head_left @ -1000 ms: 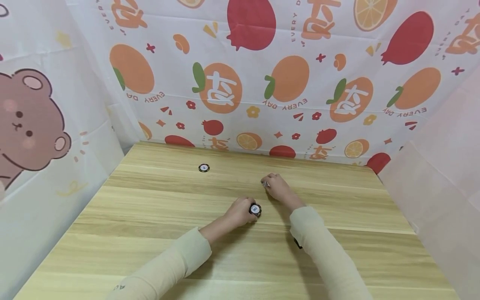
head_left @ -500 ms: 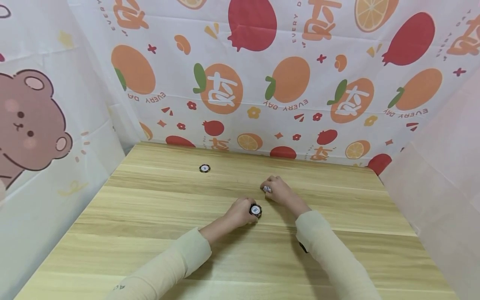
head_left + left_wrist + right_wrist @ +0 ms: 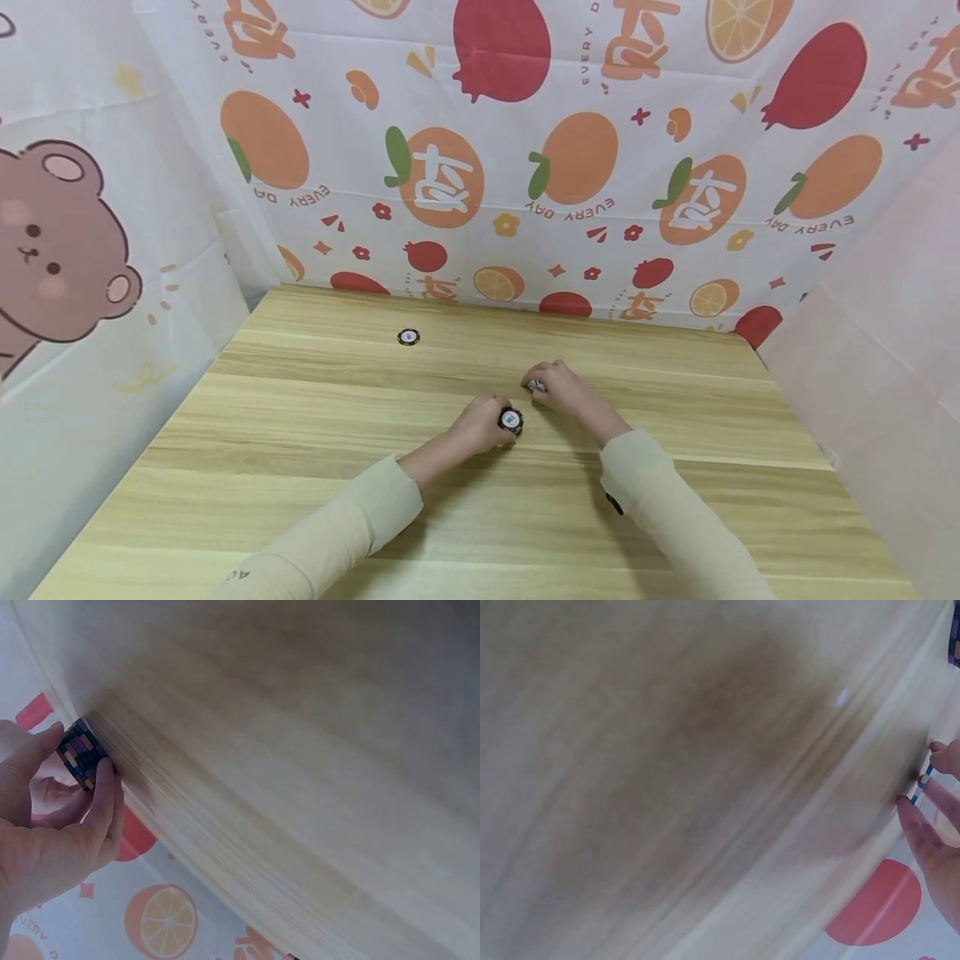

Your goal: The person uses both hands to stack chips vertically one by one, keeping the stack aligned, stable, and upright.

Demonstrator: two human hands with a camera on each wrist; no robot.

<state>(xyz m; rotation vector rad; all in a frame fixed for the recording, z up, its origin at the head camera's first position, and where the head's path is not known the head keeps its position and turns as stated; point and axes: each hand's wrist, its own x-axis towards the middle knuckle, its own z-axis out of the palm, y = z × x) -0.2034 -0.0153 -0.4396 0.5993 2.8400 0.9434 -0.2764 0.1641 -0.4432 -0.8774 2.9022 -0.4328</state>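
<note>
Around a short stack of dark poker chips (image 3: 511, 420) my left hand (image 3: 478, 425) curls its thumb and fingers. The stack's striped dark edges show in the left wrist view, where the chips (image 3: 82, 754) stand on the tabletop between thumb and fingers. Just beyond and to the right, my right hand (image 3: 561, 388) pinches a light poker chip (image 3: 536, 385), partly covered by the fingers. In the right wrist view that chip (image 3: 923, 784) shows a thin blue-and-white edge, close to the wood. The chip stack (image 3: 955, 637) appears at that view's right edge.
A single dark-rimmed poker chip (image 3: 408, 337) lies flat near the back left of the wooden table (image 3: 300, 433). Behind the table's far edge hangs a fruit-printed curtain (image 3: 510, 158). Further white sheets (image 3: 187, 275) enclose the left and right sides.
My right hand has drawn a little nearer to me and slightly rightward, with the light chip still pinched. The left hand and its stack have stayed in place.
</note>
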